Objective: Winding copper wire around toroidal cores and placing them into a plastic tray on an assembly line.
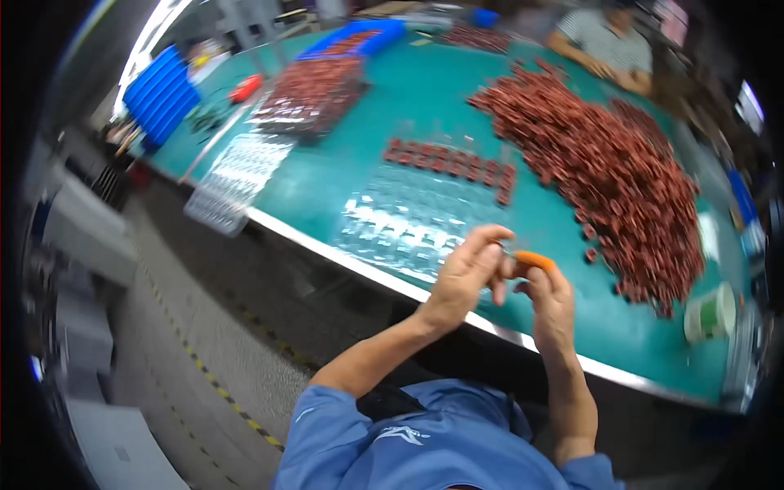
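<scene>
Close together over the table's front edge, my left hand (462,282) and my right hand (553,309) meet at the fingertips. An orange finger cot (535,261) covers one finger of the right hand. My left thumb and fingers are pinched, and the right fingers curl in toward them. What lies between the fingertips is small and blurred. Just beyond the left hand lies a clear plastic blister tray (408,216), its far rows filled with small reddish-brown ring-like parts (449,160). To the right spreads a large heap of the same parts (588,163).
The green table (392,98) has a pale metal front edge. At the left are an empty clear tray (241,175), stacked filled trays (314,94) and a blue crate (162,94). A white and green cup (710,314) stands at right. Another person (608,45) sits across.
</scene>
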Demonstrator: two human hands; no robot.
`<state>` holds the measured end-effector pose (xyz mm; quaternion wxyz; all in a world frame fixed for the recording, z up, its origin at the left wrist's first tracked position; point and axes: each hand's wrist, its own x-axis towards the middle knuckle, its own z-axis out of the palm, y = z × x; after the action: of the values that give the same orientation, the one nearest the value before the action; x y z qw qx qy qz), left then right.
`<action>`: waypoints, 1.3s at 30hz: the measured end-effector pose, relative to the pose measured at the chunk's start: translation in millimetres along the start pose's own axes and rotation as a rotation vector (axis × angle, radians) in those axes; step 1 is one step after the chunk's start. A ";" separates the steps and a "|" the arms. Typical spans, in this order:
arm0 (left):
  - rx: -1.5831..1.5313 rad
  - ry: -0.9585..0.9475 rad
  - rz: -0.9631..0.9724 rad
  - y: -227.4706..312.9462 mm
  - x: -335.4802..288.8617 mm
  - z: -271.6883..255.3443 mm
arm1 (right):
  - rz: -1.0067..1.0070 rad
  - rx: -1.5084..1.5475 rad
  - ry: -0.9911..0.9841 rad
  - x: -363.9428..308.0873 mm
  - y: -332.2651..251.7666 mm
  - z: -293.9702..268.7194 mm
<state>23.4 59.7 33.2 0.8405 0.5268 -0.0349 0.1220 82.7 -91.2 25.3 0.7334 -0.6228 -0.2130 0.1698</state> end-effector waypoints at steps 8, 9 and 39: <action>0.041 -0.111 -0.043 -7.2 3.2 18.6 | 0.000 0.093 -0.026 -4.9 8.8 -20.1; 0.060 -0.130 -0.043 -6.0 1.3 17.9 | -0.024 0.086 -0.001 -6.1 9.4 -17.7; 0.370 -0.078 -0.055 -17.9 -7.6 16.9 | 0.088 0.258 -0.021 -10.5 3.3 -31.9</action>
<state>21.6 35.9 23.6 0.7305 0.6773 -0.0301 0.0825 90.6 -122.9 16.7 0.7970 -0.5301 -0.1695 0.2346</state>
